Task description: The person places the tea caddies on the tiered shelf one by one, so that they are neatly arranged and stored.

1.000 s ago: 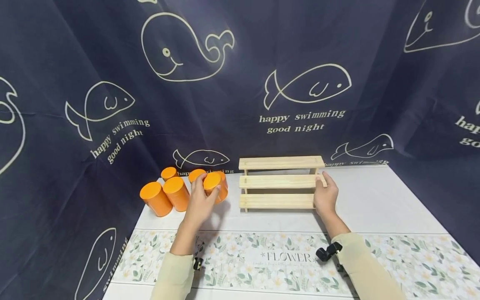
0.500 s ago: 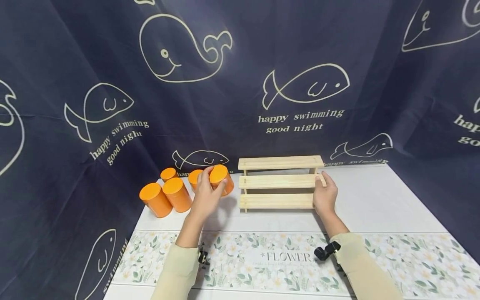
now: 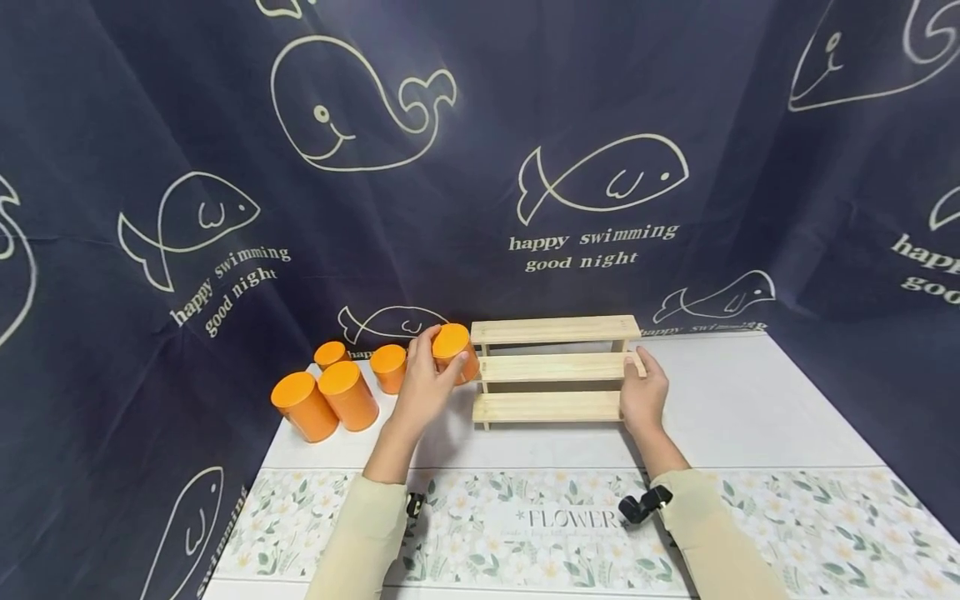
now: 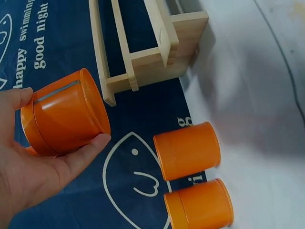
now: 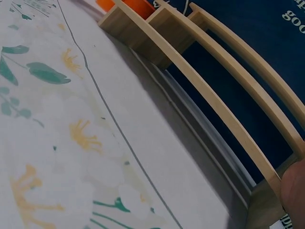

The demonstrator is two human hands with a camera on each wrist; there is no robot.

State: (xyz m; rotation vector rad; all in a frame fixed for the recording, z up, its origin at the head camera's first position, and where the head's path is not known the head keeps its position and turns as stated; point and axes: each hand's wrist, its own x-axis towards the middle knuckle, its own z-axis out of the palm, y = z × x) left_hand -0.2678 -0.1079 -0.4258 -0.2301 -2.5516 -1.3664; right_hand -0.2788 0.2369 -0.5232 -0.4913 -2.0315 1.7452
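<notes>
My left hand grips an orange cylindrical canister by its sides, at the left end of a light wooden three-tier rack. From the left wrist, thumb and fingers span the canister, which is held up beside the rack's end. At the rack's opposite end, my right hand grips the side by the middle and lowest tiers. Only a bit of that hand shows in the right wrist view, against the end of a slat.
Several more orange canisters stand at the table's left, among them a front one and one nearest the rack. A flower-printed strip crosses the white table. Dark blue whale-print cloth hangs behind.
My left hand has carried the canister rightward and a little farther back, from the other canisters to the rack's left end. My right hand keeps its hold on the rack.
</notes>
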